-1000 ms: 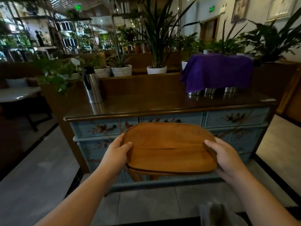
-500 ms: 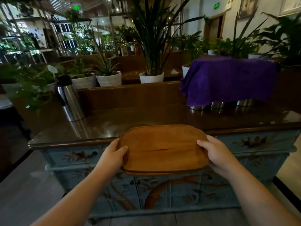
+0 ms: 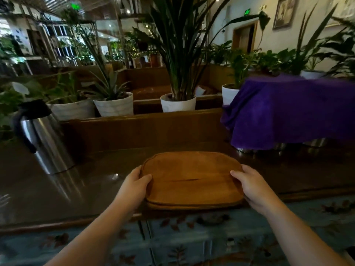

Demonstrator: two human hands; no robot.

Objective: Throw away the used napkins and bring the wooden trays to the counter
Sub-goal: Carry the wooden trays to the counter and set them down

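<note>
A stack of rounded wooden trays [image 3: 192, 179] sits in both my hands, over the front part of the dark glossy counter [image 3: 96, 181]. A seam along the near edge shows a second tray under the top one. My left hand [image 3: 134, 186] grips the left rim, thumb on top. My right hand [image 3: 251, 186] grips the right rim the same way. Whether the trays touch the counter top I cannot tell. No napkins are in view.
A steel thermos jug [image 3: 42, 137] stands on the counter at the left. At the right, a purple cloth [image 3: 292, 110] covers metal containers. White plant pots [image 3: 177, 102] line a wooden ledge behind. Blue painted drawers [image 3: 192, 242] form the counter's front.
I have come closer to the counter. The trays have moved forward and up, from in front of the drawers to over the counter top. Both hands keep their grip.
</note>
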